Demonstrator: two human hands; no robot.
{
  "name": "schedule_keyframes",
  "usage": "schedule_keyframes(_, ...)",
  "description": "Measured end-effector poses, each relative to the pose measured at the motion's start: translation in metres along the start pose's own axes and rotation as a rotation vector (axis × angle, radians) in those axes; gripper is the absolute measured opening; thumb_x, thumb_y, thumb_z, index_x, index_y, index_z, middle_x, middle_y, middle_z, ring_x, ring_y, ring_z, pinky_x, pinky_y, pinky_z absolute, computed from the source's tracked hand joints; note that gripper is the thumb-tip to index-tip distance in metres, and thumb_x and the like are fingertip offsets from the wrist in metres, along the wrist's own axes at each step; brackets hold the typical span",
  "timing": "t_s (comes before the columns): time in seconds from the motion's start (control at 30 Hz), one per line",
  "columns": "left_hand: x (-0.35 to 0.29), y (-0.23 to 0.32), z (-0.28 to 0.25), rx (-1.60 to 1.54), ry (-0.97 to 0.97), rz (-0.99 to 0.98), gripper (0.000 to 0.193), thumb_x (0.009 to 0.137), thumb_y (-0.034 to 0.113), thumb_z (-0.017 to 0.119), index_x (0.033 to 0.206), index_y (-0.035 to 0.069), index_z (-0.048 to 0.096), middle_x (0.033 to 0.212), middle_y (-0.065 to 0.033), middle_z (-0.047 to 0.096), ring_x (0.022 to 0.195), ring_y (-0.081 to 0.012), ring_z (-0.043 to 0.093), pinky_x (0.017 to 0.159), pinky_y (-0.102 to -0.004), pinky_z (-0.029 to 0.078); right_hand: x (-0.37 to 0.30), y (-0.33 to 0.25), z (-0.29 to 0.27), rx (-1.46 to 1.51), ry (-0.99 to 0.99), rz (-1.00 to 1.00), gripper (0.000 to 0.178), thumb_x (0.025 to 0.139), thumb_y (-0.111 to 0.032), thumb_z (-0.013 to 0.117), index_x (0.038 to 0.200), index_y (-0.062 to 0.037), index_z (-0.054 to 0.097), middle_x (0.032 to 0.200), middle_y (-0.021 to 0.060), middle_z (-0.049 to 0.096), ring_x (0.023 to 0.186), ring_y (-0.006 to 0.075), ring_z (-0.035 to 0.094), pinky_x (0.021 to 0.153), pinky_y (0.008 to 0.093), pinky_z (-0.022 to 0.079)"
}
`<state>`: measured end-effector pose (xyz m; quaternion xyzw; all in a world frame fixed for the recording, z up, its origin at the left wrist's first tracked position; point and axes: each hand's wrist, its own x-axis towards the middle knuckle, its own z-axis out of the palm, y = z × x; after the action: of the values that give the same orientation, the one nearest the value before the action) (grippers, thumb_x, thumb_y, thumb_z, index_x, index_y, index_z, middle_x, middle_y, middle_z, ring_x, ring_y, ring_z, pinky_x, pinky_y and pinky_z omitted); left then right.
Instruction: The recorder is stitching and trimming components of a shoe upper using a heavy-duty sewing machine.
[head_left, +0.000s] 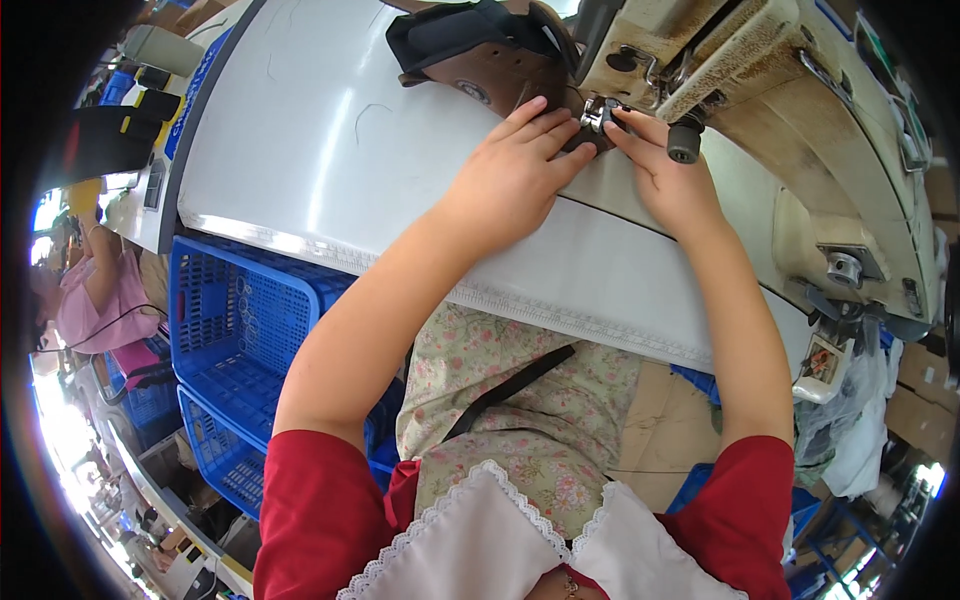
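Note:
A brown leather piece with black padded lining, shaped like a shoe upper (505, 72), lies at the far side of the white table, partly under a sewing machine (780, 110). My left hand (515, 170) presses its fingers on the near edge of the upper, thumb and fingers closing about the leather. Close by on the right, my right hand (668, 175) has its thumb and forefinger drawn together at the metal presser foot (597, 113). What lies between those fingertips is small and dark, and I cannot make it out. The upper's far part goes out of view.
Along the near edge of the white table (300, 150) runs a ruler strip. Blue plastic crates (245, 300) stand below it at left. The machine's arm and a dark knob (684, 140) overhang my right hand. Another person in pink (105, 300) is at far left.

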<state>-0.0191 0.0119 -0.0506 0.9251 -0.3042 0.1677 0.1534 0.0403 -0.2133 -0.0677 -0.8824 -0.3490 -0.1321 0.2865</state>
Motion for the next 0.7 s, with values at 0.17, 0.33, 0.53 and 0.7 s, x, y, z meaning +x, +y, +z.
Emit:
schedule_keyframes(0.17, 0.003, -0.007, 0.003, -0.047, 0.031, 0.011, 0.050, 0.077, 0.000, 0.056, 0.126, 0.007, 0.063, 0.131, -0.0162, 0.060, 0.131, -0.0299, 0.050, 0.118, -0.0482, 0.029, 0.002, 0.005, 0.002, -0.124, 0.036, -0.101, 0.043, 0.081, 0.000, 0.060, 0.118, -0.0193, 0.069, 0.120, 0.0092, 0.066, 0.105, 0.0325, 0.063, 0.088, 0.0415, 0.052)
schedule_keyframes(0.33, 0.003, -0.013, 0.004, -0.061, 0.035, 0.026, 0.049, 0.076, 0.000, 0.056, 0.124, 0.008, 0.065, 0.132, -0.0162, 0.059, 0.130, -0.0298, 0.050, 0.118, -0.0481, 0.029, 0.000, -0.007, -0.001, -0.126, -0.029, -0.058, 0.042, 0.080, 0.007, 0.057, 0.117, -0.0079, 0.070, 0.124, 0.0104, 0.064, 0.115, 0.0300, 0.058, 0.099, 0.0381, 0.047)
schedule_keyframes(0.53, 0.006, -0.020, 0.004, -0.137, 0.014, 0.079, 0.051, 0.075, -0.001, 0.055, 0.123, 0.009, 0.066, 0.132, -0.0166, 0.059, 0.130, -0.0304, 0.050, 0.118, -0.0490, 0.028, -0.002, -0.009, -0.003, -0.187, -0.006, -0.064, 0.040, 0.078, 0.006, 0.058, 0.114, -0.0072, 0.071, 0.118, 0.0088, 0.065, 0.113, 0.0285, 0.059, 0.097, 0.0381, 0.048)
schedule_keyframes(0.7, 0.011, -0.030, 0.001, -0.170, -0.034, 0.127, 0.055, 0.072, -0.004, 0.053, 0.124, 0.009, 0.065, 0.133, -0.0161, 0.059, 0.131, -0.0294, 0.050, 0.118, -0.0495, 0.028, -0.001, -0.008, -0.005, -0.218, 0.059, -0.120, 0.035, 0.079, 0.001, 0.061, 0.111, -0.0102, 0.072, 0.113, 0.0096, 0.068, 0.100, 0.0327, 0.064, 0.085, 0.0420, 0.053)
